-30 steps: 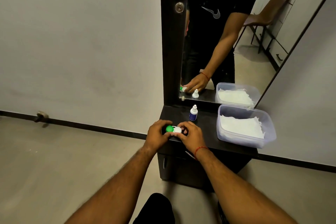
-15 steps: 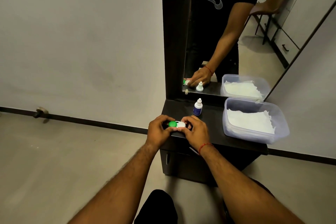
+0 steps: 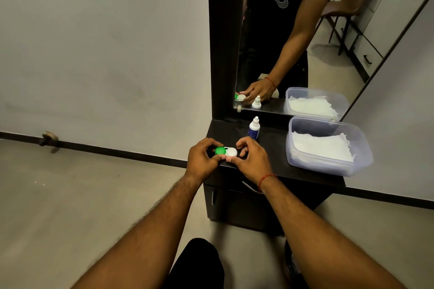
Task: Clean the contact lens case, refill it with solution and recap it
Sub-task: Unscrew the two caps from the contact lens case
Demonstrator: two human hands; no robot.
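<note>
One contact lens case (image 3: pixel 226 151) sits between the two hands at the near edge of the dark counter (image 3: pixel 277 148), with two caps on it: a green cap (image 3: pixel 220 150) on the left-hand side and a white cap (image 3: pixel 232 152) on the right. The left hand (image 3: pixel 202 159) curls its fingers round the green end, and the right hand (image 3: pixel 250 159) pinches the white end with thumb and fingertips, so both hide part of the case's rim. Just beyond the right hand stands one small solution bottle (image 3: pixel 254 128), upright and capped. Further right of that hand is one clear plastic tub (image 3: pixel 324 165) holding white tissues (image 3: pixel 321 148). Behind them all a mirror (image 3: pixel 281 42) repeats the scene. One red thread (image 3: pixel 266 179) circles the right wrist.
</note>
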